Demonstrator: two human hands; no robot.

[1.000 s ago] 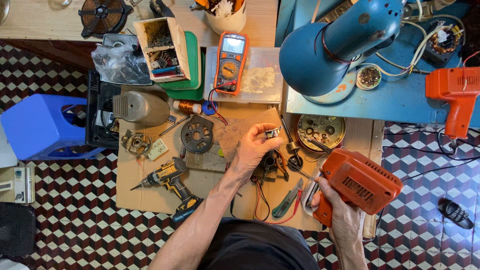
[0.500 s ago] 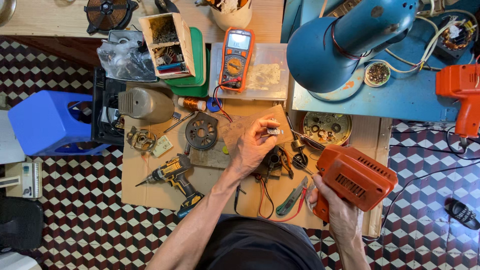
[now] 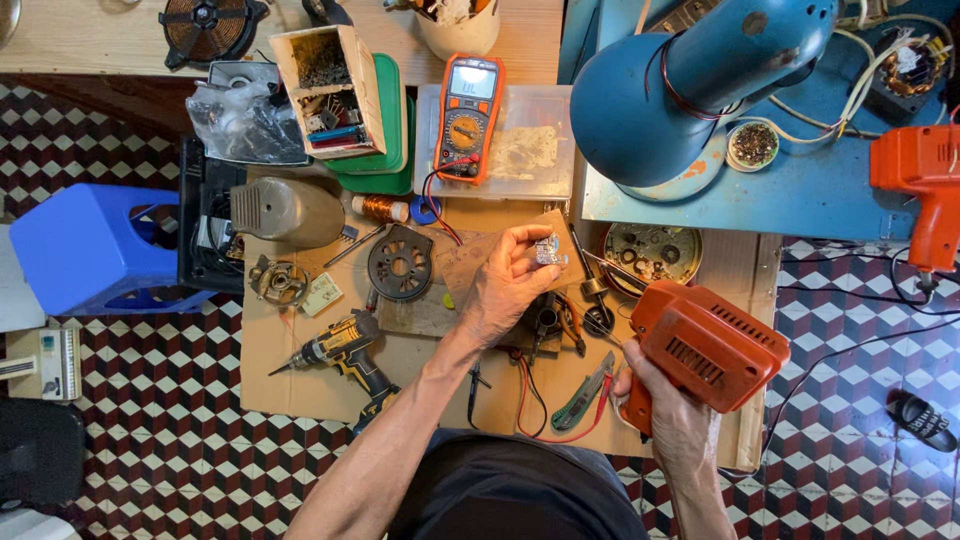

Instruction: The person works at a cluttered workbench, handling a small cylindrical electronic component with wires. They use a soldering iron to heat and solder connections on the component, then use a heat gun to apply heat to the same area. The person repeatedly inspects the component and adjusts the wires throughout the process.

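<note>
While raised: small, perhaps metal part (image 3: 546,250) between left hand (image 3: 508,285) fingertips.

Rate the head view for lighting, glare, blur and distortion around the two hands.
Head view: bright, even light with soft shadows; the left hand pinching a small metal part and the right hand gripping the orange tool are both sharp; mild glare on the blue lamp shade and on the plastic bag; the wide lens bends the checkered floor near the edges.
</note>
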